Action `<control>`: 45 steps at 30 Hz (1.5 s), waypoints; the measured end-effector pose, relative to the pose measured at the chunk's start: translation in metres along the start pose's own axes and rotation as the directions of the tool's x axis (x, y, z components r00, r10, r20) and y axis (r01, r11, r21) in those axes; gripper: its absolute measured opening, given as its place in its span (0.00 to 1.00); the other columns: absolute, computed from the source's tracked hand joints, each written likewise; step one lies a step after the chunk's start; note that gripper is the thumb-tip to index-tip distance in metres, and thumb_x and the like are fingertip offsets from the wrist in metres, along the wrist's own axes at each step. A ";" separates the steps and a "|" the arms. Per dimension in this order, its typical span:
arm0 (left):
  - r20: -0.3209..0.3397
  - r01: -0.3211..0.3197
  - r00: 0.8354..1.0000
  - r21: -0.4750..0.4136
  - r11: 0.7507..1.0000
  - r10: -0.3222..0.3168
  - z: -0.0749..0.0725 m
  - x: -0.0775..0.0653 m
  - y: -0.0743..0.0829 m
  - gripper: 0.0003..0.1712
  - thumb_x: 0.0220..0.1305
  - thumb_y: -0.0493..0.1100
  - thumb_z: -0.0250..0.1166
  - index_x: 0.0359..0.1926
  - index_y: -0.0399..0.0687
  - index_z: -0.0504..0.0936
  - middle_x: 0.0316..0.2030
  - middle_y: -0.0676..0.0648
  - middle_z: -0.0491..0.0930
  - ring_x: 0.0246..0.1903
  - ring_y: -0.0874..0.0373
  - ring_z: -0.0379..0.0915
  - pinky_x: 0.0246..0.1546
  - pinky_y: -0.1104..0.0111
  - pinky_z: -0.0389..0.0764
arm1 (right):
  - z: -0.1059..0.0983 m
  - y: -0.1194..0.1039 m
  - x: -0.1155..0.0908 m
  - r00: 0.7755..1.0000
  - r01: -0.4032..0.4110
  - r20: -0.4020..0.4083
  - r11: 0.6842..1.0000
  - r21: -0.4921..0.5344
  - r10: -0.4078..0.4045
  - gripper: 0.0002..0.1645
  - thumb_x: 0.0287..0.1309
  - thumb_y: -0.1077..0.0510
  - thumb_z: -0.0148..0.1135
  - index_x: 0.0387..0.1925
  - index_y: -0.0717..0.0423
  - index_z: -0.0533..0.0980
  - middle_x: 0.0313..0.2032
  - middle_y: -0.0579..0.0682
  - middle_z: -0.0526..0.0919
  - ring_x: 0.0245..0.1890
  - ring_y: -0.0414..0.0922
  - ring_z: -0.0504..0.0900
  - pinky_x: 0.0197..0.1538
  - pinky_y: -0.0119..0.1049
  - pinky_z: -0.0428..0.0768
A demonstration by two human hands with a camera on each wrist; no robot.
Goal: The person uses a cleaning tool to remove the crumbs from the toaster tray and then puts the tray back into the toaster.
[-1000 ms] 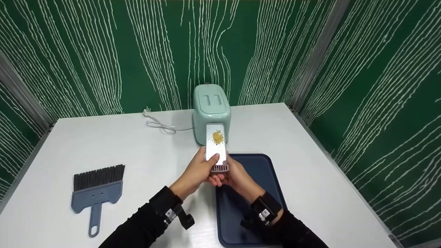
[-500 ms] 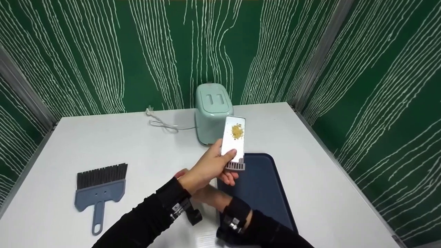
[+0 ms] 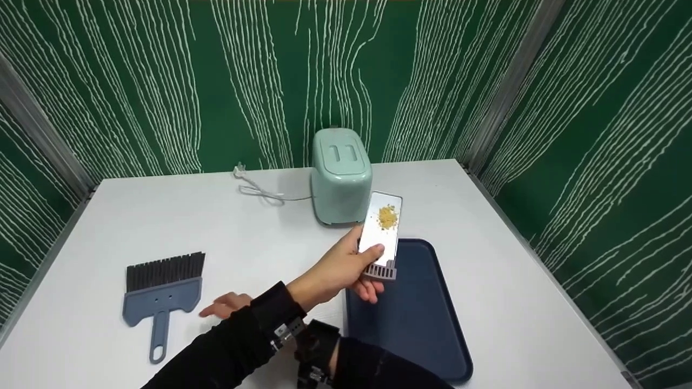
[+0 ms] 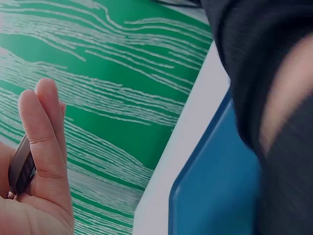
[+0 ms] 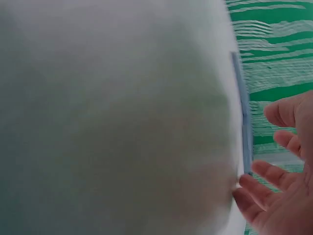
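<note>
A slim crumb tray [image 3: 380, 237] with a grey slotted end carries a small pile of yellow crumbs [image 3: 387, 217] on its silvery surface. My left hand [image 3: 340, 265] grips it near the slotted end, thumb on top and fingers beneath, above the navy serving tray [image 3: 411, 319]. Crossing under the left forearm, my right hand [image 3: 227, 305] reaches to the left with its fingers spread, holding nothing. Nearest to it lies a blue-grey brush [image 3: 162, 300] with dark bristles, a short gap away. The right wrist view also shows the right hand [image 5: 283, 191] with fingers apart.
A mint-green toaster [image 3: 341, 183] with a closed lid stands at the back of the white table [image 3: 259, 232]. Its cord and plug [image 3: 265, 194] lie to its left. Green walls with white streaks [image 3: 243, 81] enclose the table.
My left hand has drawn the crumb tray from in front of the toaster to the right. The right hand has let go of it and swung left under the left arm towards the brush.
</note>
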State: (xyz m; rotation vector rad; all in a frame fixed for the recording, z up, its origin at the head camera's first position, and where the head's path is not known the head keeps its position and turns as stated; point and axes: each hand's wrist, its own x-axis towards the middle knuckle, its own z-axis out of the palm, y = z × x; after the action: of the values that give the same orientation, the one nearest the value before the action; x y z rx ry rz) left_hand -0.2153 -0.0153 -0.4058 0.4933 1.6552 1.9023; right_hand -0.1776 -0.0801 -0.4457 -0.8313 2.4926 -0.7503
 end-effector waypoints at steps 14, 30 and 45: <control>0.041 0.029 0.999 0.007 1.000 -0.029 0.000 -0.020 0.004 0.16 0.77 0.46 0.54 0.60 0.50 0.62 0.19 0.39 0.81 0.12 0.55 0.79 0.13 0.69 0.79 | 0.071 0.016 0.066 0.974 0.228 0.116 0.815 -0.532 -0.197 0.37 0.70 0.26 0.36 0.73 0.09 0.34 0.79 0.28 0.30 0.81 0.39 0.40 0.78 0.33 0.52; 0.030 0.046 0.998 0.008 0.999 -0.047 -0.005 -0.030 0.011 0.16 0.77 0.47 0.55 0.58 0.50 0.63 0.20 0.39 0.82 0.13 0.55 0.79 0.12 0.69 0.78 | 0.091 0.000 0.089 0.989 0.142 0.078 0.624 -0.768 -0.128 0.31 0.76 0.33 0.28 0.71 0.06 0.32 0.77 0.24 0.43 0.76 0.36 0.53 0.72 0.29 0.60; 0.011 0.057 0.998 0.013 0.998 -0.057 -0.012 -0.033 0.013 0.18 0.78 0.47 0.54 0.63 0.55 0.62 0.21 0.39 0.82 0.13 0.55 0.79 0.13 0.69 0.79 | 0.074 0.026 0.086 0.976 0.104 -0.056 0.680 -0.726 -0.210 0.22 0.67 0.28 0.46 0.61 0.06 0.62 0.57 0.32 0.66 0.53 0.37 0.63 0.54 0.36 0.71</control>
State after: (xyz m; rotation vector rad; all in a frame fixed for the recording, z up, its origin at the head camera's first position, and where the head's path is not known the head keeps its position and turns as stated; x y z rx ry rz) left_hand -0.1992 -0.0459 -0.3920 0.4564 1.6570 1.8456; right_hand -0.2138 -0.1446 -0.5364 -1.3002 2.8835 0.2077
